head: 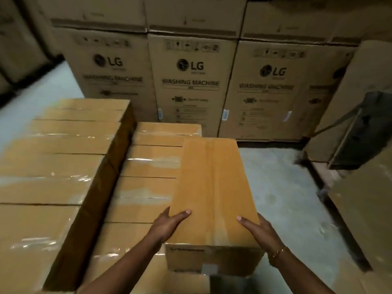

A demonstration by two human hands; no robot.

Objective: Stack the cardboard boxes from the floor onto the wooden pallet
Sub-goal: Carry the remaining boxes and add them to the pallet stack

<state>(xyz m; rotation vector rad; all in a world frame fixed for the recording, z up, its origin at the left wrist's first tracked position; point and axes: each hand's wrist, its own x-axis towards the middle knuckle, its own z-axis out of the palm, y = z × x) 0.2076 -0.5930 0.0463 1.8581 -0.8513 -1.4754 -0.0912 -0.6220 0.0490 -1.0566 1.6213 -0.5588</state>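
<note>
Firstly, at the far wall: a row of large washing machine cartons (191, 81), printed LG, stacked at least two high on the grey floor (286, 187). Off to the right, more big cartons with a dark panel (364, 128) among them; detail too blurred to report.

Next, near left: a tall stack of taped boxes (53, 166), tops level, glossy tape across the seams. Just right of it and lower, touching its side: a lower row of taped boxes (148, 166), running near to far.

Then the carried box (212, 187): plain cardboard, long and narrow, set lengthwise near to far, over the right edge of the lower row and partly overhanging the floor. On its near end face, a printed line and a small pale label. Cannot tell whether the underside rests on the row or hangs clear of it.

Grip, as observed: left hand (169, 223) clasped on the near left corner, thumb flat on the top face, fingers hidden down the left side. Right hand (258, 230) likewise on the near right edge, thumb on top, fingers out of sight down the right side. Box clamped between both hands at its near end only, the bulk of it reaching away beyond the grip toward the far wall.

Lastly: a gold bracelet (277, 252) on the right wrist.
</note>
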